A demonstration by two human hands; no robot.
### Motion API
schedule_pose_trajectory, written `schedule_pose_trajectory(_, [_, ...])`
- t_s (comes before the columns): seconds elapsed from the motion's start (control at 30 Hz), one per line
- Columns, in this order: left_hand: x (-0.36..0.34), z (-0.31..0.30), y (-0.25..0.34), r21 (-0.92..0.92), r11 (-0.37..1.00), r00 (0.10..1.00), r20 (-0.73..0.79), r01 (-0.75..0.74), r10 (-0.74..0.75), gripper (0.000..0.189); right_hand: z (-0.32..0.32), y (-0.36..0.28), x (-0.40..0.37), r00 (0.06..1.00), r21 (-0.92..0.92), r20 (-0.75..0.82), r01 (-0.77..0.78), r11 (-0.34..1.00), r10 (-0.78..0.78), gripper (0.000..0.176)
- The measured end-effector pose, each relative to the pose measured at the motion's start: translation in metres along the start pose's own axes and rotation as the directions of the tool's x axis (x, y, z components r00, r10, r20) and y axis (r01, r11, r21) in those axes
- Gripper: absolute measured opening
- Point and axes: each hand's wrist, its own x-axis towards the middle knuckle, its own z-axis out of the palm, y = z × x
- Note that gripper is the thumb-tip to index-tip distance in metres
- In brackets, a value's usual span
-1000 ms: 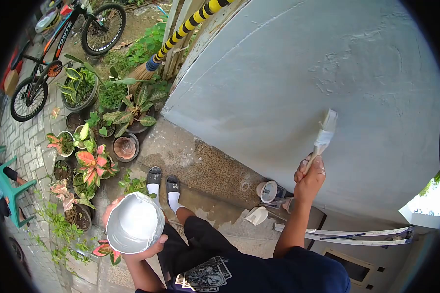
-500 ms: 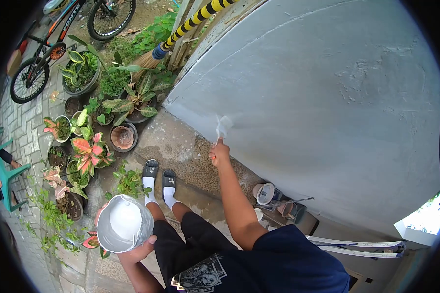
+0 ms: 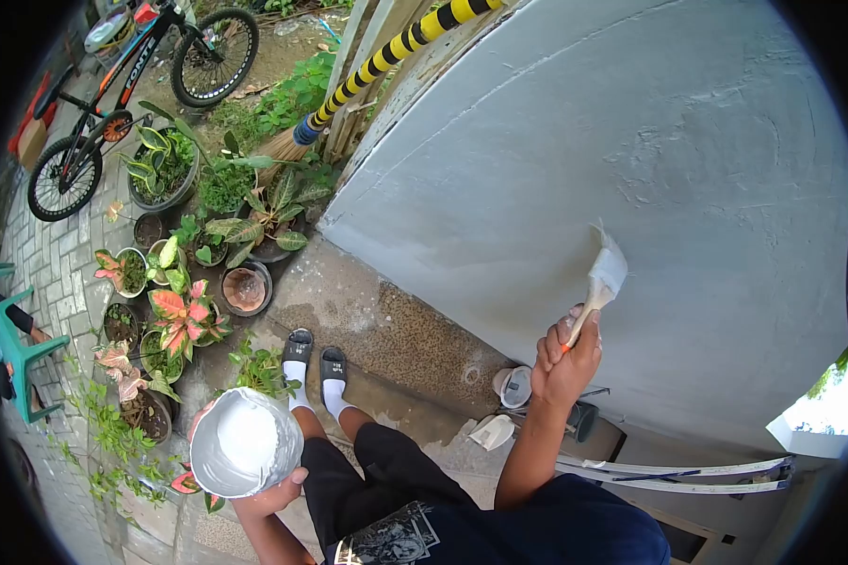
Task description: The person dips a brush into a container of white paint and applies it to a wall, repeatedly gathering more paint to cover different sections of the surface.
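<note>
My right hand (image 3: pixel 567 365) is closed round the wooden handle of a paintbrush (image 3: pixel 607 271), held up in front of the grey wall (image 3: pixel 518 160). White paint coats its bristles, which overlap the wall in this view. Low on the left, my left hand (image 3: pixel 275 492) grips a paint-smeared tub (image 3: pixel 286 450) from beneath and the side, thumb near the rim. Inside the tub lies white paint (image 3: pixel 247 435). Part of the left hand's fingers is hidden behind the tub.
Potted plants (image 3: pixel 181 315) crowd the left, with a broom (image 3: pixel 301 132) and a bicycle (image 3: pixel 113 113) beyond. Near the wall's foot stand a bucket (image 3: pixel 515 387) and a ladder (image 3: pixel 688 477). A person's arm (image 3: pixel 30 330) shows by a green plastic chair (image 3: pixel 28 350).
My right hand has swung the paintbrush rightward along the wall, and the brush now points up with its bristles in plain view. The left hand still holds the tub in nearly the same place.
</note>
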Motion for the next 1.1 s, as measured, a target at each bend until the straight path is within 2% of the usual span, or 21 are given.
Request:
schedule_pose_trajectory(0.03, [0.001, 0.000, -0.002, 0.011, 1.000, 1.000, -0.001, 0.000, 0.000, 0.113, 0.003, 0.003, -0.003, 0.995, 0.037, 0.012, 0.101, 0.994, -0.102, 0.026])
schedule_pose_trajectory(0.07, [0.002, 0.000, -0.004, 0.015, 1.000, 1.000, 0.005, -0.004, 0.004, 0.113, 0.010, 0.018, -0.003, 0.992, 0.005, -0.020, 0.125, 0.992, -0.125, 0.027])
schedule_pose_trajectory(0.13, [0.011, 0.002, 0.004, 0.103, 0.994, 0.998, 0.053, -0.041, 0.036, 0.114, 0.002, 0.085, 0.017, 0.998, -0.065, 0.019, 0.067, 0.996, -0.065, 0.028])
schedule_pose_trajectory(0.2, [0.011, 0.005, 0.001, 0.072, 0.997, 0.998, 0.058, 0.003, -0.007, 0.114, -0.010, 0.162, 0.047, 0.993, -0.120, 0.007, -0.112, 0.986, 0.114, 0.031])
schedule_pose_trajectory(0.27, [0.012, 0.008, -0.002, 0.042, 0.998, 0.997, 0.069, 0.040, -0.042, 0.114, 0.004, 0.207, 0.052, 0.982, -0.120, -0.083, -0.178, 0.977, 0.168, 0.032])
schedule_pose_trajectory(0.37, [0.003, 0.003, -0.007, 0.039, 0.996, 0.990, 0.110, 0.084, -0.088, 0.112, -0.006, 0.268, 0.053, 0.949, -0.132, -0.115, -0.306, 0.943, 0.292, 0.033])
schedule_pose_trajectory(0.4, [0.002, 0.002, -0.008, 0.034, 0.995, 0.988, 0.119, 0.090, -0.094, 0.111, -0.016, 0.295, 0.063, 0.817, -0.055, -0.140, -0.570, 0.820, 0.559, 0.033])
schedule_pose_trajectory(0.43, [0.002, 0.000, -0.009, 0.029, 0.995, 0.988, 0.123, 0.093, -0.096, 0.110, -0.014, 0.302, 0.067, 0.615, 0.026, -0.135, -0.781, 0.624, 0.776, 0.033])
schedule_pose_trajectory(0.53, [0.011, -0.006, -0.016, 0.020, 0.995, 0.990, 0.099, 0.098, -0.099, 0.108, -0.018, 0.283, 0.077, 0.634, -0.048, -0.083, -0.773, 0.633, 0.769, 0.031])
schedule_pose_trajectory(0.6, [0.000, -0.016, -0.015, 0.024, 0.990, 0.981, 0.133, 0.141, -0.143, 0.107, -0.020, 0.205, 0.066, 0.788, 0.058, -0.001, -0.614, 0.787, 0.615, 0.028])
schedule_pose_trajectory(0.63, [-0.001, -0.017, -0.014, 0.018, 0.988, 0.976, 0.154, 0.151, -0.152, 0.106, -0.029, 0.162, 0.063, 0.803, 0.163, 0.045, -0.592, 0.789, 0.594, 0.025])
schedule_pose_trajectory(0.7, [0.009, -0.014, -0.004, -0.002, 0.989, 0.975, 0.170, 0.145, -0.142, 0.105, -0.032, 0.083, 0.033, 0.902, 0.109, 0.002, -0.429, 0.897, 0.431, 0.024])
schedule_pose_trajectory(0.77, [0.023, -0.009, 0.017, -0.086, 0.990, 0.993, 0.012, -0.114, 0.115, 0.092, -0.032, 0.025, 0.014, 0.978, 0.118, 0.022, -0.206, 0.971, 0.205, 0.027])
schedule_pose_trajectory(0.8, [0.019, -0.010, 0.016, -0.086, 0.990, 0.994, 0.015, -0.109, 0.111, 0.092, -0.034, 0.007, 0.008, 0.997, 0.112, 0.028, -0.075, 0.991, 0.072, 0.029])
schedule_pose_trajectory(0.83, [0.014, -0.013, 0.012, -0.108, 0.994, 0.995, 0.100, -0.015, 0.025, 0.093, -0.028, 0.004, 0.004, 0.997, 0.109, 0.017, -0.076, 0.991, 0.075, 0.029])
schedule_pose_trajectory(0.87, [0.012, -0.012, 0.008, -0.123, 0.989, 0.982, 0.180, 0.077, -0.055, 0.094, -0.016, 0.008, 0.005, 1.000, 0.101, -0.019, 0.009, 0.995, -0.007, 0.031])
schedule_pose_trajectory(0.9, [0.014, -0.009, 0.006, -0.124, 0.989, 0.982, 0.181, 0.077, -0.054, 0.094, -0.003, 0.016, 0.008, 0.995, 0.091, -0.049, 0.093, 0.992, -0.089, 0.033])
schedule_pose_trajectory(0.93, [0.016, -0.007, 0.003, -0.143, 0.985, 0.979, 0.190, 0.096, -0.068, 0.094, 0.002, 0.045, 0.014, 0.996, 0.056, -0.031, 0.084, 0.995, -0.082, 0.035])
schedule_pose_trajectory(1.0, [0.019, -0.002, -0.002, -0.158, 0.980, 0.976, 0.195, 0.124, -0.092, 0.095, -0.001, 0.116, 0.042, 0.992, 0.059, 0.002, -0.127, 0.990, 0.127, 0.040])
schedule_pose_trajectory(1.07, [0.021, 0.000, -0.006, -0.090, 0.992, 0.983, 0.167, 0.088, -0.072, 0.098, 0.010, 0.174, 0.053, 0.991, -0.021, -0.062, -0.122, 0.992, 0.121, 0.042])
schedule_pose_trajectory(1.1, [0.022, 0.001, -0.008, -0.058, 0.996, 0.988, 0.144, 0.067, -0.058, 0.100, 0.017, 0.197, 0.054, 0.982, -0.050, -0.071, -0.178, 0.983, 0.174, 0.043])
